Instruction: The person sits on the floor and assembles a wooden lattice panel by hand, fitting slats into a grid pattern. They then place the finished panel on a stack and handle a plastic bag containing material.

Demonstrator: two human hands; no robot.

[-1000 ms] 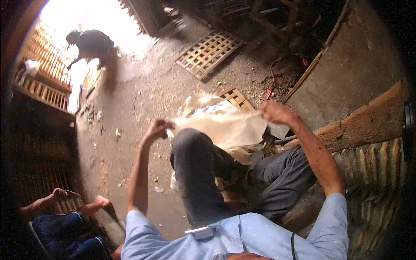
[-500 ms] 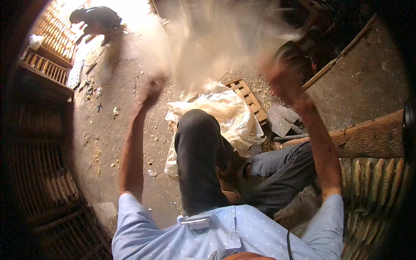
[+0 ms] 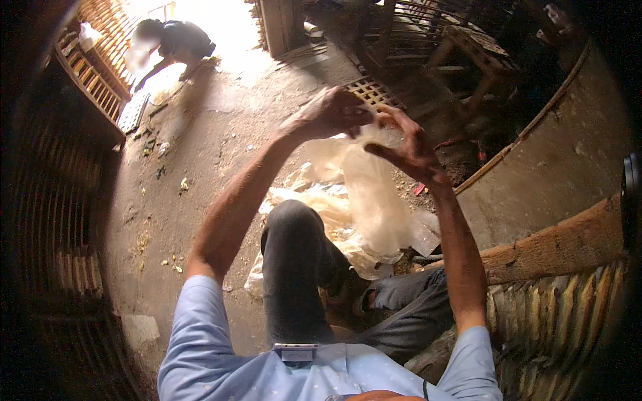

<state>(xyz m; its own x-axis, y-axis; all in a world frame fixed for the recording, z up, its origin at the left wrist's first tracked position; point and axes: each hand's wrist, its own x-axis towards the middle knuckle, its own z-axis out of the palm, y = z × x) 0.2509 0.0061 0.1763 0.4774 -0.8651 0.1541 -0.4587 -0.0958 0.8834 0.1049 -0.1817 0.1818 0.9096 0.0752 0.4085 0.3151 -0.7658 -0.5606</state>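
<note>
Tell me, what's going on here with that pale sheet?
A seated person holds a thin, pale translucent sheet up in front of them, pinching its top edge with the left hand and the right hand close together. The sheet hangs down over their knees onto a heap of similar pale material on the dirt floor. Wooden lattice crates lie farther off, and another person bends over near the bright doorway.

Dirt floor (image 3: pixel 200 154) with pale sheet heap (image 3: pixel 314 200), wooden lattice (image 3: pixel 371 90).

Doorway glare, dark fisheye-bent edges
</note>
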